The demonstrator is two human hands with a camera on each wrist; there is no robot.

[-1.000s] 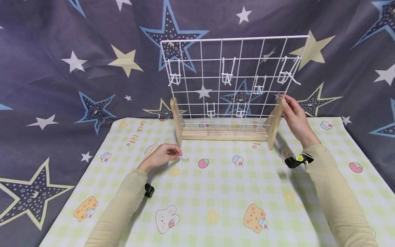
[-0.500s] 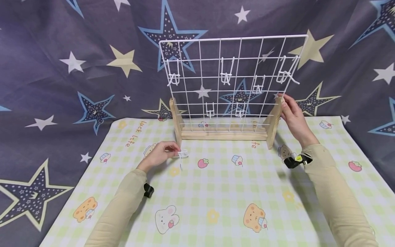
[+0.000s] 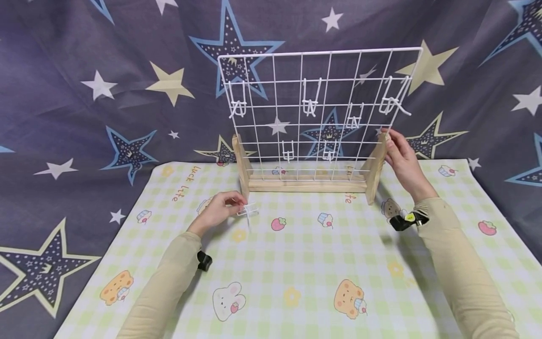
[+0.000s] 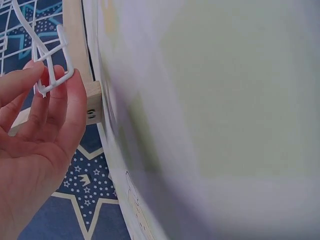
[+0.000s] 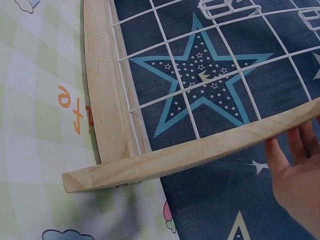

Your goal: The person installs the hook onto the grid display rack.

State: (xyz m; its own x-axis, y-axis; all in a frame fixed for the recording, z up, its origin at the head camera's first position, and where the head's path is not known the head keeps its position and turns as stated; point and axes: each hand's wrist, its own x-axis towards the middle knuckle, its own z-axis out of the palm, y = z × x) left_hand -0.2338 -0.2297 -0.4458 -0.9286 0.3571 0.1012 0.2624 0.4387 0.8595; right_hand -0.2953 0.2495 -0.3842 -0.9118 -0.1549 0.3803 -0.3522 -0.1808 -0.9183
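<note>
My left hand (image 3: 220, 210) pinches a white wire hook (image 4: 49, 55) between thumb and fingers. The hook is held over the table, near the foot of the rack's left wooden side. In the left wrist view its prong points up and away from the fingertips. A white wire grid rack (image 3: 322, 52) stands upright in a wooden base (image 3: 306, 186). My right hand (image 3: 405, 160) grips the top of the right wooden side piece (image 3: 376, 172), thumb in front; some of its fingers are hidden behind the wood. Several white hooks (image 3: 310, 107) hang on the grid.
A checked cloth with cartoon prints (image 3: 305, 263) covers the table. Right behind the rack hangs a dark curtain with stars (image 3: 127, 70), which also runs along both sides of the table. Each wrist carries a black camera strap (image 3: 408, 219).
The left hand has moved slightly up and away, toward the rack. The hook in its fingers has turned, so its frame now shows more open. The right hand stays on the wooden side.
</note>
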